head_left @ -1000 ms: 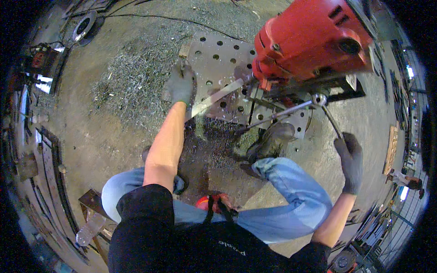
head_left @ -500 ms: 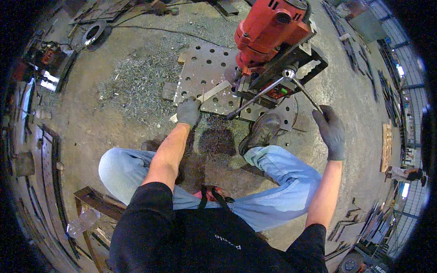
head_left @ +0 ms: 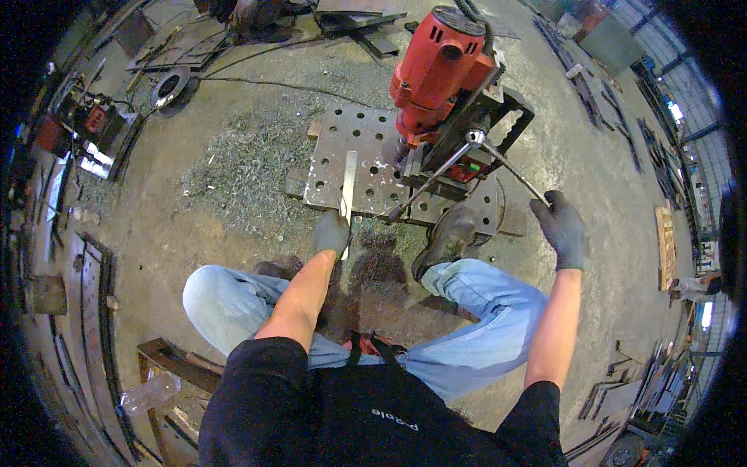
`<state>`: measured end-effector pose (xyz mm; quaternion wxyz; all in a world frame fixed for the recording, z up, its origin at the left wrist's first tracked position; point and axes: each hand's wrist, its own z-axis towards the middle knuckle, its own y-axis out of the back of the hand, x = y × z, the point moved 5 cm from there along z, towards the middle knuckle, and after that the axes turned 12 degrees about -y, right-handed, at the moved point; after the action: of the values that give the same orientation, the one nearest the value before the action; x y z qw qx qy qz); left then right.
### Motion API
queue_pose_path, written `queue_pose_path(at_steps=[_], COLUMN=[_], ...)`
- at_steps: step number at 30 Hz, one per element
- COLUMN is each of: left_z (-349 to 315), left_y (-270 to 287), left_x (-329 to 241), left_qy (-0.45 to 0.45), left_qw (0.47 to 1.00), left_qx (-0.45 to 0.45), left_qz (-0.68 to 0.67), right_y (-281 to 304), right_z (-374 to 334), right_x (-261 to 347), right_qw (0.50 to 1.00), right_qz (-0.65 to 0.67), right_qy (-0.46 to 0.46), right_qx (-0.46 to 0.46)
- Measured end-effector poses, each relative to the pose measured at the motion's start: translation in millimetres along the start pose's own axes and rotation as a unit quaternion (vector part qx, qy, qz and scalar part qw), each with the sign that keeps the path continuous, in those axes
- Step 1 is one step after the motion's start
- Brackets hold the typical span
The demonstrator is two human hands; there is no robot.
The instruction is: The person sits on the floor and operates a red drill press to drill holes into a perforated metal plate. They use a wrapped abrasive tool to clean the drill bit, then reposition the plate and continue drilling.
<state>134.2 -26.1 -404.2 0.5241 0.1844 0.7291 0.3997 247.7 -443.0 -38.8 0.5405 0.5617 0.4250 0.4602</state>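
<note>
My left hand, in a dark grey glove, is closed on a flat metal strip. The strip points away from me, its far part over a perforated steel plate and its near end sticking out past my hand. On the plate's right stands a red magnetic drill. The strip lies apart from the drill bit, to its left. My gloved right hand grips the end of one of the drill's feed levers. A second lever with a dark knob reaches toward me over the plate's near edge.
Metal shavings cover the floor left of the plate, and a cable runs behind it. My boot is against the plate's near edge. A plastic bottle lies by a rusty frame at lower left. Steel stock lines both sides.
My left hand has drawn back toward me, turning the metal strip from a slant toward the drill to nearly straight ahead. My right hand stays on the lever. The view has shifted slightly.
</note>
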Motion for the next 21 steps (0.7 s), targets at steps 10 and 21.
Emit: queue_pose_path(at_steps=[10, 21], left_z=[18.8, 108.0], left_y=[-31.8, 187.8], left_x=[5.9, 8.8], left_qy=[0.098, 0.041], left_qw=[0.969, 0.994], left_qx=[-0.022, -0.093], left_qz=[-0.226, -0.043], right_y=[-6.1, -11.3], right_z=[3.0, 15.5], right_x=[7.1, -2.3], right_qw=[0.999, 0.998], right_qz=[-0.02, -0.036], right_qy=[0.005, 0.027], right_qx=[-0.031, 0.033])
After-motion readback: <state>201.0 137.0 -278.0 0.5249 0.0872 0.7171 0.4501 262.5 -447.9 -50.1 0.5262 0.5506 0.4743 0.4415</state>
